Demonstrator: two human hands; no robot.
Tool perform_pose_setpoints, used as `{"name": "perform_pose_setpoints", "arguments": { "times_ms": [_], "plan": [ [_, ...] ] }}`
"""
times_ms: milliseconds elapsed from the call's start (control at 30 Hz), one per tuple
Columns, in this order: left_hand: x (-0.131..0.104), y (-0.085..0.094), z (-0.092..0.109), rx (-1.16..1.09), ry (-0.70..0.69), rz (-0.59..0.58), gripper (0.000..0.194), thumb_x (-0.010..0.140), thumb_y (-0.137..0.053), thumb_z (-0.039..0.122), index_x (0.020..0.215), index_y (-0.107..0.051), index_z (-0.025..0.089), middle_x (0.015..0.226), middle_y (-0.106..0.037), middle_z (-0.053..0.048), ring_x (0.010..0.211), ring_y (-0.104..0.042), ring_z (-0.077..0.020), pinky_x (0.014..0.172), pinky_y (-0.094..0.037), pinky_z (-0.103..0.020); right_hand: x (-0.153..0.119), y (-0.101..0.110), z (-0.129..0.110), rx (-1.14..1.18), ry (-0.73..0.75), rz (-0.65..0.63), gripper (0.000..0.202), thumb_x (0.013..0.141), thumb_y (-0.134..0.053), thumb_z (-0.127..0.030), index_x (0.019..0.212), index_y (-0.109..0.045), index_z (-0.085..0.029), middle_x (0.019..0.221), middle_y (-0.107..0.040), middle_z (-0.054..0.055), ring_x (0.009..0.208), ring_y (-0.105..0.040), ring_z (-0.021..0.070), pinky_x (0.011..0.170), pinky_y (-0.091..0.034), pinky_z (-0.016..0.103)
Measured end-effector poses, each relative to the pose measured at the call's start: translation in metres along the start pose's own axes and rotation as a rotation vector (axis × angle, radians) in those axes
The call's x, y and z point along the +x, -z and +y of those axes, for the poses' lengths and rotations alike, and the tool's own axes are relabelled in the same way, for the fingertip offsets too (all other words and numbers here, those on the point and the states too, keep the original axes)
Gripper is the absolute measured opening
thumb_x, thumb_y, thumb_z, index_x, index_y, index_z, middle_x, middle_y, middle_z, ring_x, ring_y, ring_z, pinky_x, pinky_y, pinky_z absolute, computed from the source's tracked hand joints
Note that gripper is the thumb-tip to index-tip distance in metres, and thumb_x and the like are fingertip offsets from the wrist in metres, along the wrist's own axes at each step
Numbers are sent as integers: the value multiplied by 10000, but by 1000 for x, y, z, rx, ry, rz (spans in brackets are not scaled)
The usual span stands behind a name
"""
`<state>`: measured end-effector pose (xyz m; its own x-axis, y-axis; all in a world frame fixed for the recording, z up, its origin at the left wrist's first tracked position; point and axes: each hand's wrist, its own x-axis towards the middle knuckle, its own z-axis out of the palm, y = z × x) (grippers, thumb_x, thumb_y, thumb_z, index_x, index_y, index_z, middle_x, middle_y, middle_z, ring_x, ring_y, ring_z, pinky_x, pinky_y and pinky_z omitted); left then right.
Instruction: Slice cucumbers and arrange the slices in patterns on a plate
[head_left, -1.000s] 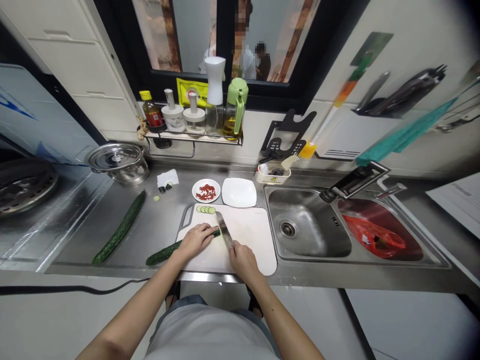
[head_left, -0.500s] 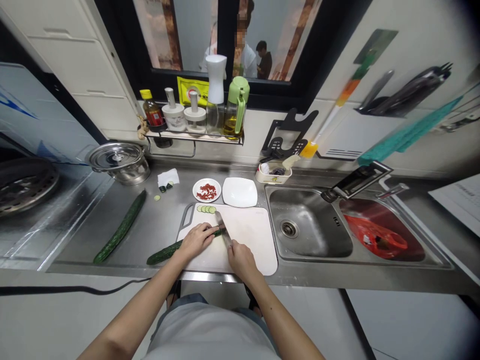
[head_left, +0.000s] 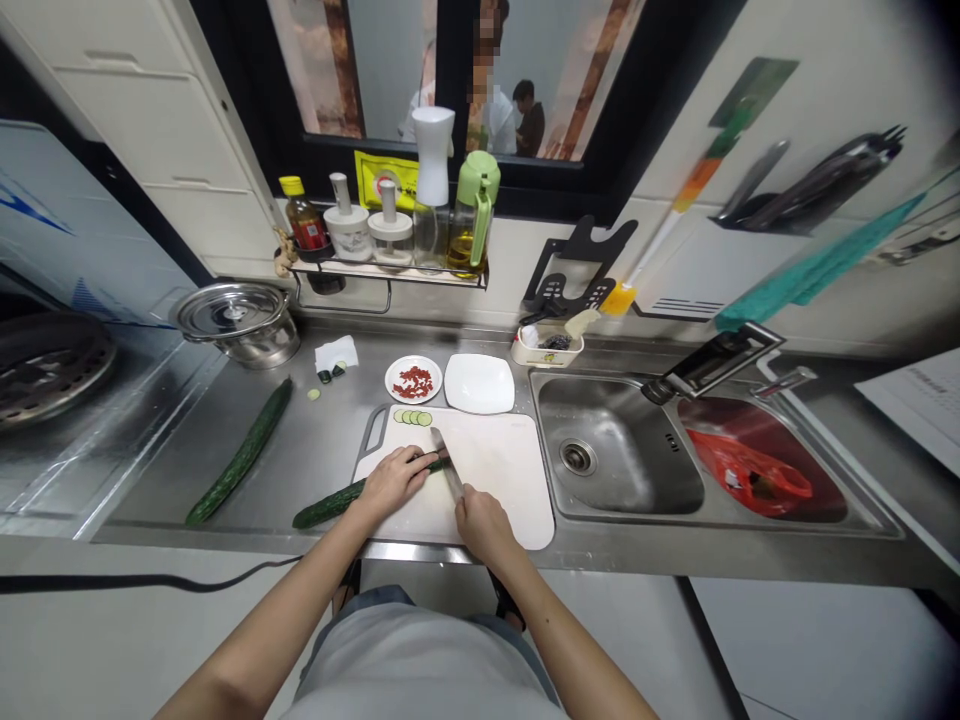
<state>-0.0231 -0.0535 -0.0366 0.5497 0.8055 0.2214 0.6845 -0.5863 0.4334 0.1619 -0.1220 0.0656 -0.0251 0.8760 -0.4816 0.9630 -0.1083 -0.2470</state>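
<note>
My left hand (head_left: 396, 480) grips a long green cucumber (head_left: 328, 504) that lies across the left part of the white cutting board (head_left: 510, 480). A knife (head_left: 450, 468) is closed in my right hand (head_left: 484, 522), its blade pointing away from me at the cucumber's right end. Several round cucumber slices (head_left: 413, 418) rest in a row near the board's far left corner. Behind the board stand a white plate with red pieces (head_left: 414, 380) and a bare white plate (head_left: 480, 383).
A whole cucumber (head_left: 241, 455) and a lidded steel pot (head_left: 236, 322) are on the left. To the right is the sink (head_left: 622, 450), with a red bag (head_left: 754, 475) in its right basin. Bottles stand on a rack (head_left: 390, 270) behind. People show at the window.
The knife blade has shifted slightly at the cucumber's cut end, its tip a little lower. Both hands stay in nearly the same place.
</note>
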Motion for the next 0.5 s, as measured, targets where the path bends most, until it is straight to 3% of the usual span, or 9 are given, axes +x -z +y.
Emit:
{"name": "perform_pose_setpoints", "arguments": {
  "times_ms": [267,500],
  "plan": [
    [1,4,4,-7,11,-4,367,914,-472,276,1268,-564,300,1080,-597,-51,975,-552,-177,854,-472,-305,-19,-1,12,12,1,-60,296,923,-350,-148,1063,-608,-113,971,-684,153,929,-640,227,703,-395,270],
    [1,3,4,-9,26,-1,352,907,-483,277,1244,-581,296,1089,-602,-47,981,-552,-177,862,-472,-309,-14,-1,11,15,-4,-64,289,914,-364,-143,1061,-611,-109,968,-682,159,941,-638,234,709,-387,270]
  ]
}}
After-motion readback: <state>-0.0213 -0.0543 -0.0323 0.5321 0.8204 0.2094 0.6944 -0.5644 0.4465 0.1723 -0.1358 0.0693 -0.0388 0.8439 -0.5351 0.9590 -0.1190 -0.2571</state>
